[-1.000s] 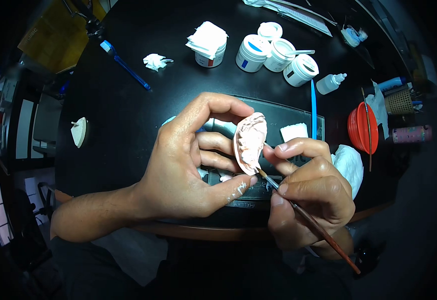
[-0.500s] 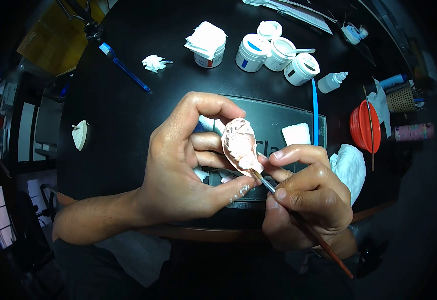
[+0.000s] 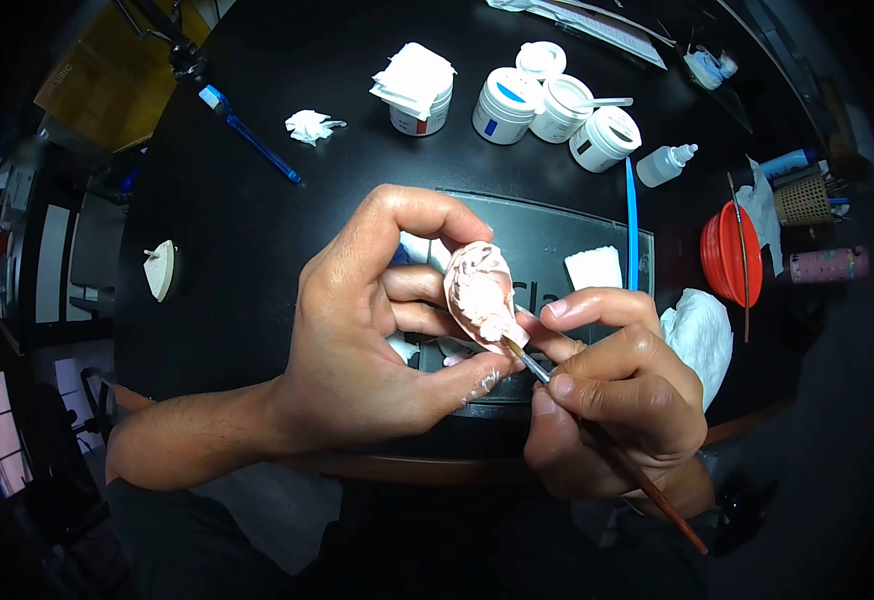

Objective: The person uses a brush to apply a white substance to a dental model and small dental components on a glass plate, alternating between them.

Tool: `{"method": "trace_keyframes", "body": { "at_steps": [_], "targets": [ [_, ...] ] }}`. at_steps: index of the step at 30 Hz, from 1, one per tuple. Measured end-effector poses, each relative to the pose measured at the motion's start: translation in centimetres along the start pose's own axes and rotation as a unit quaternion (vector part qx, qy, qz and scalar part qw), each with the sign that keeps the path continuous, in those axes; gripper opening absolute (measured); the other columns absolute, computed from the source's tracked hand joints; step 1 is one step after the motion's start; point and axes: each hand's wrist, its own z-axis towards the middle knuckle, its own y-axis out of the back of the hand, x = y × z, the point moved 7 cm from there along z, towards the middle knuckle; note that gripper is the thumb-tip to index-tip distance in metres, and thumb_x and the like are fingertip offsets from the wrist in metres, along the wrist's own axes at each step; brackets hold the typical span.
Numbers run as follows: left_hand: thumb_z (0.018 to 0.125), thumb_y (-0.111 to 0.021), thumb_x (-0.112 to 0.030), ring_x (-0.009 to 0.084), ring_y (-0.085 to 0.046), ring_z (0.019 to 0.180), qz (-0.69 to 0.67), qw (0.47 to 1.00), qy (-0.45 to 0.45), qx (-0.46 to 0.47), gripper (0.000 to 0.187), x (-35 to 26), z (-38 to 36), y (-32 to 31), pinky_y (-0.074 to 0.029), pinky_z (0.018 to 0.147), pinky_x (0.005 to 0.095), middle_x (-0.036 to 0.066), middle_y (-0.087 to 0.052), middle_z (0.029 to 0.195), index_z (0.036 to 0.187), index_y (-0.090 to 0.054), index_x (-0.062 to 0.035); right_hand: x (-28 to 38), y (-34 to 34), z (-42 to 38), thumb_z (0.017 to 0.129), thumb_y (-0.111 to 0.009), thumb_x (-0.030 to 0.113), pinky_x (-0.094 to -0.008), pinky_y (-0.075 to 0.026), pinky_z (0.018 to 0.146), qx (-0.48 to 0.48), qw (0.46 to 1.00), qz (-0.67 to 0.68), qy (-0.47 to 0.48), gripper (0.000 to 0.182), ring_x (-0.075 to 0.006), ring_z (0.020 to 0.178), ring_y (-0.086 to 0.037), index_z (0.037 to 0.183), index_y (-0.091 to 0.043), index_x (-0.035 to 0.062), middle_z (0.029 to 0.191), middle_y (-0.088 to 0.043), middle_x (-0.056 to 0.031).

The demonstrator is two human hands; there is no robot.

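My left hand [image 3: 357, 310] holds a pale pink, oval sculpted piece [image 3: 480, 290] by its edges, between curled fingers and thumb. Ridges and folds cover its face, which is turned up toward me; I cannot make out what it is. White smears mark the left thumb. In my right hand [image 3: 622, 390] is a paintbrush [image 3: 647, 487] with a brown wooden handle, pinched near its metal collar. Its bristles touch the lower right end of the pink piece. Below both hands lies a dark glass plate [image 3: 567, 225] with lettering, partly covered.
Several white jars [image 3: 507, 105] stand at the back, near a dropper bottle [image 3: 665, 165]. A blue toothbrush [image 3: 249, 138] and crumpled tissue [image 3: 312, 126] lie at left. On the right are a red bowl [image 3: 725, 258], another tissue [image 3: 697, 340] and a blue stick [image 3: 632, 225].
The pink piece has tilted slightly, its upper end sitting a little lower. Both hands stay almost where they were, with the brush tip still on its lower end.
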Motion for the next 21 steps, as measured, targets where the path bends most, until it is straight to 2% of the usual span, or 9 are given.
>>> {"method": "trace_keyframes", "body": {
  "at_steps": [21],
  "targets": [
    [0.076,-0.084,0.012,0.0204,-0.069,0.114,0.002,1.0,0.0,-0.005,0.07,-0.11,0.0,-0.04,-0.067,0.094,0.0326,0.017,-0.049,0.126,0.13,-0.04,0.0058,0.14,-0.05,0.19,0.074,-0.081,-0.008,-0.0372,-0.063,0.072,-0.004,1.0,-0.005,0.005,0.019,-0.0357,0.098,-0.073,0.087,-0.069,0.0003,0.08,-0.065,-0.0101]
  ]
}}
